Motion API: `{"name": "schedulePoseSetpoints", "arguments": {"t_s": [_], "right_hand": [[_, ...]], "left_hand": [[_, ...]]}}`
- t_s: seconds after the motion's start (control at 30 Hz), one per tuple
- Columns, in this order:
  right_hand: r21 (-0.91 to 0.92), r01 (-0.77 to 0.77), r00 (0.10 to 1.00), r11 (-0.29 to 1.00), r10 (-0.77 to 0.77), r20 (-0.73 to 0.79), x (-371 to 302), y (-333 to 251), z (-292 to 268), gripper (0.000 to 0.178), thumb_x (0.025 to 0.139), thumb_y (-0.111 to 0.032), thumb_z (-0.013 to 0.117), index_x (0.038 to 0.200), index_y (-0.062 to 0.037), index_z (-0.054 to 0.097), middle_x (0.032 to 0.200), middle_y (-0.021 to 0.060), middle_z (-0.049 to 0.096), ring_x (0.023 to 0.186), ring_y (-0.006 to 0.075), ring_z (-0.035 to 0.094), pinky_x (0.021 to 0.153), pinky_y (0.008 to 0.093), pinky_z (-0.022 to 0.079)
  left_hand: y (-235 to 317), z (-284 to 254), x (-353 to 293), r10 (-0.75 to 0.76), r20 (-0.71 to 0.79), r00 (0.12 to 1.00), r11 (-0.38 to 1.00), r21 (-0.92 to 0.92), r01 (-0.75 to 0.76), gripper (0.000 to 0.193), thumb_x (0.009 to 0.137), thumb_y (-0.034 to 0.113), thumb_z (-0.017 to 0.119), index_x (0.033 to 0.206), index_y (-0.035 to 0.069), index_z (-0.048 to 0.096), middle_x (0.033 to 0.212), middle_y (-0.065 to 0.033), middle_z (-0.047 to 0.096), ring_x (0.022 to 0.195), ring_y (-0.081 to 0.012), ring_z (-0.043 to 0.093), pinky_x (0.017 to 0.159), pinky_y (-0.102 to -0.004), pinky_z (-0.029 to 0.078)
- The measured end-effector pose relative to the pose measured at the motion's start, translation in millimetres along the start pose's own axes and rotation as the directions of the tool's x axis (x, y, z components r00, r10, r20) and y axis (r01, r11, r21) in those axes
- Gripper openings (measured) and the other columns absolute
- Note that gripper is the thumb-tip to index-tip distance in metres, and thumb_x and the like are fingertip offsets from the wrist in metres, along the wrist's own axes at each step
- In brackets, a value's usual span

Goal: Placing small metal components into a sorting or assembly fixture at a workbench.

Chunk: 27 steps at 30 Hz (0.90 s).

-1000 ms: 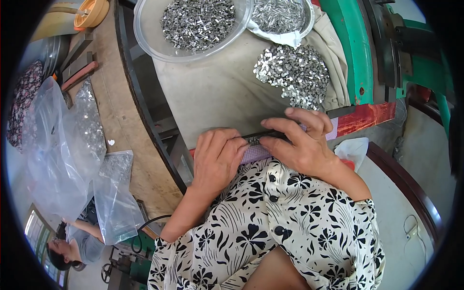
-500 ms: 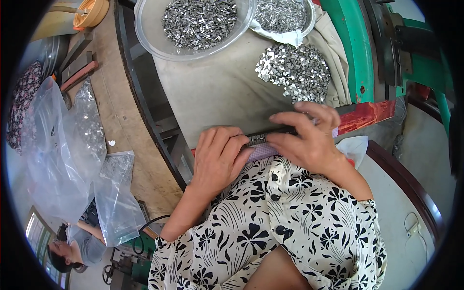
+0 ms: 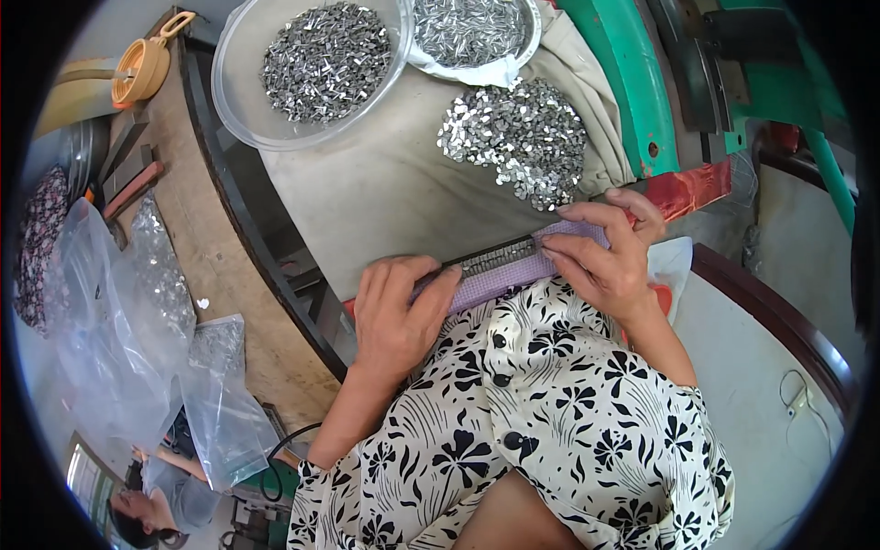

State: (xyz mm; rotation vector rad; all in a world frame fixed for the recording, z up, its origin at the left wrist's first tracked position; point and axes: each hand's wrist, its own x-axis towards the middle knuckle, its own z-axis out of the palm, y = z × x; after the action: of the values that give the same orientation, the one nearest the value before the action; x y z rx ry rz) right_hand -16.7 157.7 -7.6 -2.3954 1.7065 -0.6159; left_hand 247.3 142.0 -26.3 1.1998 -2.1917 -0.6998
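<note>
A long row of small metal pieces (image 3: 500,257) lies at the near edge of the cloth-covered bench, along a lilac checked cloth (image 3: 504,278). My left hand (image 3: 394,307) is closed over the row's left end, thumb against the near side and fingers bent over the far side. At the right end, my right hand (image 3: 610,252) pinches a turned-up part of the lilac cloth between thumb and fingers. Beyond it sits a loose heap of small shiny metal pieces (image 3: 522,137). What lies under my left fingers is hidden.
A clear plastic tub (image 3: 240,115) of metal bits and a white bowl (image 3: 527,50) of thin metal pins stand at the back. Green machine parts (image 3: 632,101) border the right. Plastic bags (image 3: 101,339) lie on the wooden table at left; another person (image 3: 174,495) is at lower left.
My right hand has moved right along the row and now pinches the lilac cloth, uncovering more metal pieces. My left hand stays at the left end. The view has shifted slightly.
</note>
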Motion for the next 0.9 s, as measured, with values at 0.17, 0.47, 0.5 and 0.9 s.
{"name": "schedulePoseSetpoints", "arguments": {"t_s": [0.17, 0.47, 0.5, 0.9], "right_hand": [[-0.003, -0.001, 1.0, 1.0, 0.001, 0.001, -2.5, 2.0, 0.8, 0.02, 0.065, -0.019, 0.084, 0.084, -0.0188, 0.077, 0.107, -0.0007, 0.068, 0.116, 0.0308, 0.046, 0.099, 0.0406, 0.031], [0.019, 0.062, 0.998, 0.998, -0.063, 0.013, -2.7, 0.9, 2.0, 0.023, 0.065, -0.021, 0.084, 0.086, -0.02, 0.078, 0.11, -0.0019, 0.067, 0.116, 0.0296, 0.046, 0.098, 0.0403, 0.031], [0.019, 0.062, 0.998, 0.998, -0.062, 0.012, -2.3, 1.3, 2.1, 0.023, 0.065, -0.021, 0.084, 0.086, -0.02, 0.078, 0.11, -0.0019, 0.067, 0.116, 0.0296, 0.046, 0.098, 0.0403, 0.031], [-0.053, 0.155, 0.987, 0.987, -0.153, 0.045, 5.3, -4.9, 8.3, 0.022, 0.063, -0.026, 0.078, 0.084, -0.0302, 0.076, 0.114, -0.0117, 0.066, 0.116, 0.0225, 0.047, 0.095, 0.0383, 0.03]], "left_hand": [[-0.9, 2.5, -1.9, 0.076, 0.007, 0.997, 0.996, 0.042, -0.076, 0.023, 0.07, 0.002, 0.079, 0.092, 0.008, 0.072, 0.095, -0.0078, 0.064, 0.084, -0.0264, 0.061, 0.073, -0.0375, 0.047], [2.3, 3.0, 1.4, 0.037, 0.009, 0.999, 0.999, 0.032, -0.037, 0.015, 0.074, 0.004, 0.075, 0.087, 0.003, 0.067, 0.098, -0.0059, 0.064, 0.087, -0.0247, 0.062, 0.078, -0.0389, 0.048], [2.3, 2.8, 1.9, 0.039, 0.017, 0.999, 0.998, 0.045, -0.04, 0.015, 0.075, 0.005, 0.075, 0.088, 0.004, 0.067, 0.099, -0.0056, 0.064, 0.087, -0.0246, 0.062, 0.078, -0.0387, 0.048], [6.0, 9.9, 9.0, -0.004, 0.037, 0.999, 1.0, 0.031, 0.003, 0.021, 0.072, 0.005, 0.078, 0.09, 0.007, 0.067, 0.097, -0.0039, 0.064, 0.086, -0.0237, 0.061, 0.076, -0.0371, 0.045]]}}
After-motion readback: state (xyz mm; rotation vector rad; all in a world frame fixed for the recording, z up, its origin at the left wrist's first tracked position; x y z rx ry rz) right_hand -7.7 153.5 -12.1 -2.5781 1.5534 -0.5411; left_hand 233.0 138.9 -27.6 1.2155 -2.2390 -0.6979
